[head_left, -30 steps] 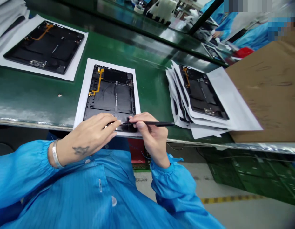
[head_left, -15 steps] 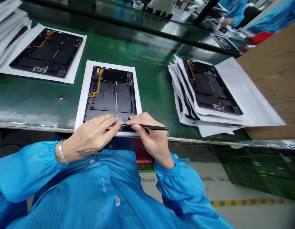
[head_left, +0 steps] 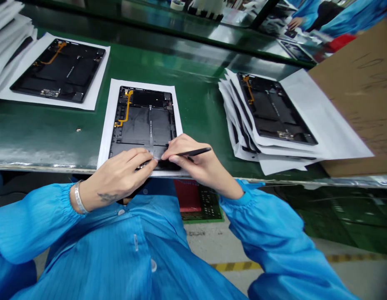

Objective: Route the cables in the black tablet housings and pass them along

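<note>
Three opened black tablet-like devices lie in full view along the green counter (head_left: 43,121), each with one orange ribbon cable. The middle device (head_left: 140,131) is at the near edge, flat on one white sheet (head_left: 105,141), and both of the person's hands are at its near end.

The left hand (head_left: 121,177) lies over the near left corner, its fingers bent and pressed close together; whether they pinch anything I cannot tell. One silvery part (head_left: 143,165) shows beneath them. The right hand (head_left: 199,160) is just beside, thumb and fingers pinching one slim black tool (head_left: 198,151) whose rear end slants up to the right; its tip is hidden.

To the left, the second device (head_left: 60,71) rests on one white sheet, next to one stack of white sheets (head_left: 12,46). One tiny piece (head_left: 78,130) lies on the counter between this device and the near edge. To the right, the third device (head_left: 276,110) tops one pile of white sheets (head_left: 238,116), beside one cardboard box (head_left: 362,96). At the far right, one hand of another person (head_left: 295,23) is visible.
</note>
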